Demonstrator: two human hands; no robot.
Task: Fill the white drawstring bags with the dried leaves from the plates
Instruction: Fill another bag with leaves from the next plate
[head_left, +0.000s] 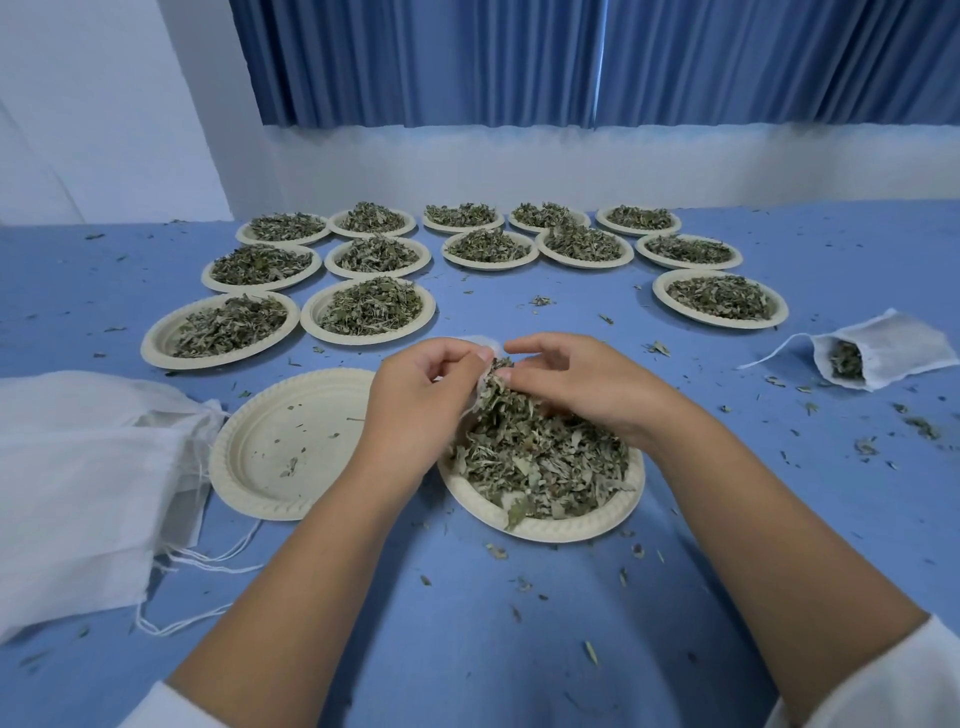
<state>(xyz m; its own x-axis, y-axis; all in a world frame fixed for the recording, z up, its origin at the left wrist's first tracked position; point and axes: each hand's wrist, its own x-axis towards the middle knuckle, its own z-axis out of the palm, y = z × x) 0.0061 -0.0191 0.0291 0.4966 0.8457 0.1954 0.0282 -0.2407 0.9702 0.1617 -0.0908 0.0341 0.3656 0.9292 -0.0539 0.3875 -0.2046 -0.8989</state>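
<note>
- The small white drawstring bag is up over the near full plate, between both hands and mostly hidden by them.
- Left hand: fingers curled in a pinch grip on the bag's mouth edge, wrist arched above the plate.
- Right hand: fingers bent down at the mouth, looks like it's pinching a tuft of dried leaves. Can't tell if it has some rim too.
- Handling guess: the leaves are feather-light, brittle and shed crumbs everywhere. The bag is thin floppy cloth, so take it by the rim and keep the mouth spread.
- Also on the bench: an emptied plate, a stack of spare bags and a filled bag.
</note>
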